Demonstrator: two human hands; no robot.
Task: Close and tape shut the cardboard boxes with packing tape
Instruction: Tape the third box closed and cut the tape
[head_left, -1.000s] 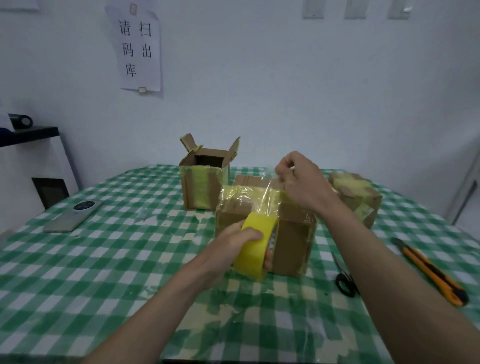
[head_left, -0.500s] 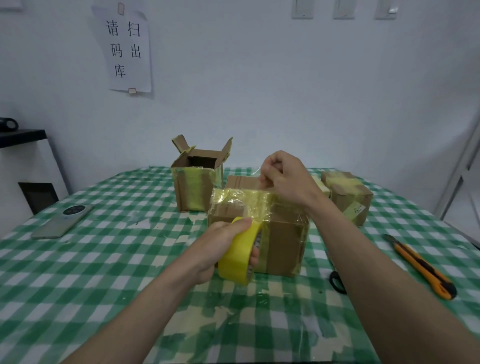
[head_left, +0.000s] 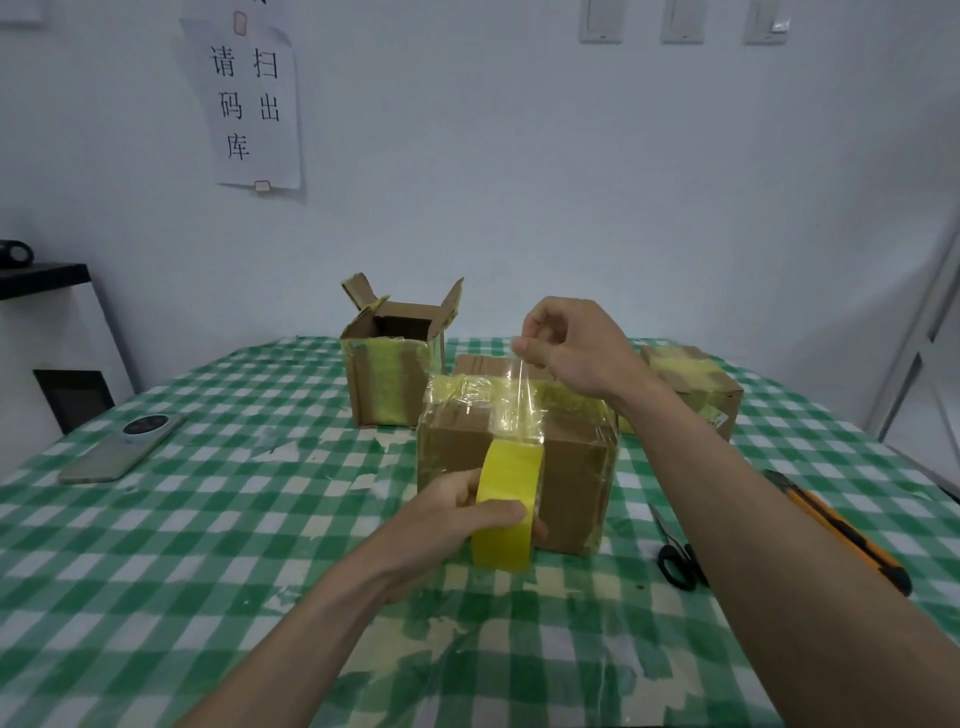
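Two hands share it: left hand (head_left: 457, 525) grips the stiff tape roll (head_left: 506, 506), right hand (head_left: 566, 345) pinches the thin strip (head_left: 514, 400) (clingy, best held by its end) above the box (head_left: 519, 467).

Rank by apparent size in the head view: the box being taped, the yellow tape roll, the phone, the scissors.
1. Box being taped, largest.
2. Yellow tape roll and phone look alike; the roll sits nearer the camera, so unranked.
3. Scissors, smallest, partly hidden by the right arm.

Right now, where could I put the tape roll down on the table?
There is bare cloth between the phone and the near box, and in front of that box. Right of it is crowded: scissors and knife.
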